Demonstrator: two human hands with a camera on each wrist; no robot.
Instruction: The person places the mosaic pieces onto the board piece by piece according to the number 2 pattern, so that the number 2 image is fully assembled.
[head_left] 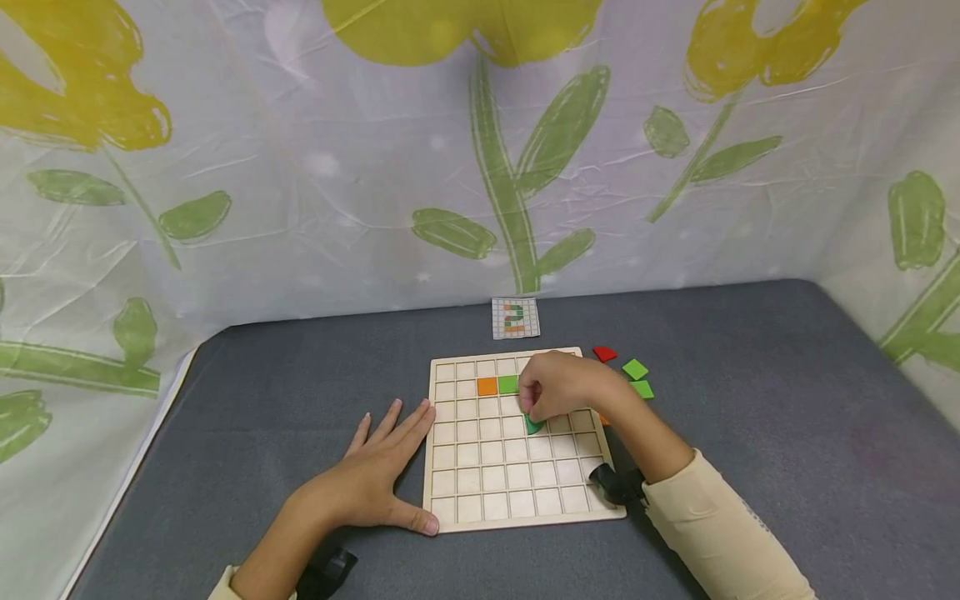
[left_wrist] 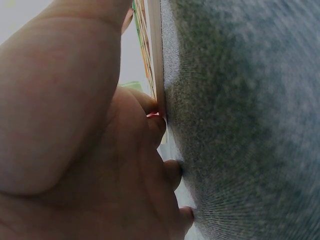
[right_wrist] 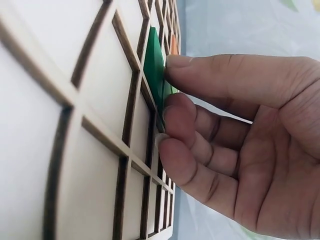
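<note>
My right hand (head_left: pixel 555 385) pinches a dark green tile (head_left: pixel 533 425) at the middle of the wooden grid board (head_left: pixel 480 481). In the right wrist view that tile (right_wrist: pixel 154 70) stands tilted against the grid lines, between thumb and fingertips; part of it is hidden. An orange square (head_left: pixel 487 386) and a light green square (head_left: pixel 507 384) sit side by side in an upper row. Fingers spread, my left hand (head_left: pixel 367 479) lies on the table, thumb and fingertips touching the board's left edge. The left wrist view shows its palm side (left_wrist: pixel 135 165) against the board's edge (left_wrist: pixel 156 45).
Beyond the board lies a small printed card (head_left: pixel 515 318) with a coloured grid pattern. To the right are a red rounded piece (head_left: pixel 604 354), light green pieces (head_left: pixel 635 369) and an orange piece partly behind the right wrist. The grey table (head_left: pixel 750 400) meets a flower-printed cloth at the back.
</note>
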